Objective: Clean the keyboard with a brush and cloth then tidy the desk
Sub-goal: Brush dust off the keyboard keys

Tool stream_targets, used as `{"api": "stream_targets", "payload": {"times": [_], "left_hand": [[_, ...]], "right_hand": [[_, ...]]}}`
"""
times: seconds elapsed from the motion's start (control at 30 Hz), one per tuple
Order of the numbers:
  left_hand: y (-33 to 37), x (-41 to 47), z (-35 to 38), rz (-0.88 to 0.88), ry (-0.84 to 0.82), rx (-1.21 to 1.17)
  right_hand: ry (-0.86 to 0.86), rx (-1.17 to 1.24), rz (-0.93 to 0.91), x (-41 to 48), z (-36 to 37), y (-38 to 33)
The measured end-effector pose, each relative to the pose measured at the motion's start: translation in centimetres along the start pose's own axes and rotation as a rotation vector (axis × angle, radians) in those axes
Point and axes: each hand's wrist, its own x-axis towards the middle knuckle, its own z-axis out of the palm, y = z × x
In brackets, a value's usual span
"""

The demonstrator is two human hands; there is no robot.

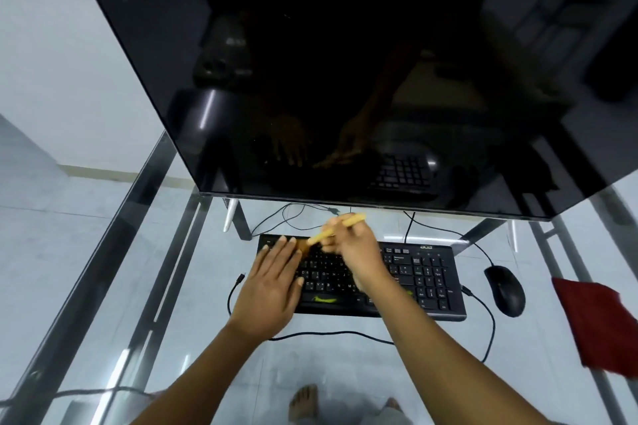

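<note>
The right hand (355,252) grips a yellow-handled brush (322,236), its axis slanting down-left, bristles on the top-left keys of the black plastic keyboard (424,272). The left hand (272,283) lies flat on the keys, fingers straight, just left of the bristles.

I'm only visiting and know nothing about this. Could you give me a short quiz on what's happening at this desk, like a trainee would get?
1. True or false: the red cloth lies on the keyboard.
2. What sits just right of the keyboard? A cup; B mouse; C phone.
3. Fill in: the brush is gripped by the ____ hand.
Key: 1 false, it lies apart on the glass desk; 2 B; 3 right hand, while the left hand rests flat on the keys.
</note>
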Motion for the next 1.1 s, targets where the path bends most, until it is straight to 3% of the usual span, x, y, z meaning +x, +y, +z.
{"api": "stream_targets", "payload": {"times": [0.07,0.17,0.27,0.4,0.5,0.53,0.63,0.77,0.9,1.0,1.03,1.1], "left_hand": [[1.1,-0.2,0.7,0.004,-0.055,0.039],[1.9,-0.3,1.8,-0.052,-0.119,0.094],[1.9,-0.1,2.5,-0.061,-0.185,0.139],[2.0,0.2,2.9,-0.044,-0.232,0.178],[1.9,0.3,3.0,-0.041,-0.232,0.172],[1.8,0.3,3.0,-0.04,-0.23,0.173],[1.8,0.3,3.0,-0.04,-0.234,0.186],[1.7,0.3,2.9,-0.04,-0.235,0.184],[1.8,0.4,2.8,-0.04,-0.224,0.175],[1.8,0.3,2.8,-0.038,-0.229,0.179],[1.8,0.3,2.8,-0.04,-0.232,0.179],[1.8,0.3,2.7,-0.043,-0.236,0.175]], "right_hand": [[-0.057,-0.181,-0.061,-0.1,0.6,0.3],[0.201,-0.293,-0.198,-0.1,-0.7,0.9],[0.068,-0.291,-0.181,-0.6,-1.5,1.2],[0.343,-0.312,-0.262,-0.7,-4.2,1.1],[0.099,-0.295,-0.207,-1.4,-5.0,1.6],[0.095,-0.34,-0.207,-1.6,-5.2,1.9],[0.315,-0.368,-0.278,-1.8,-6.4,2.2],[-0.005,-0.431,-0.273,-3.2,-6.3,2.7],[0.167,-0.446,-0.384,-3.4,-7.3,2.7],[-0.045,-0.434,-0.289,-4.0,-6.8,2.8],[-0.043,-0.494,-0.291,-4.1,-6.8,2.9],[0.126,-0.483,-0.346,-3.9,-7.1,2.8]]}}
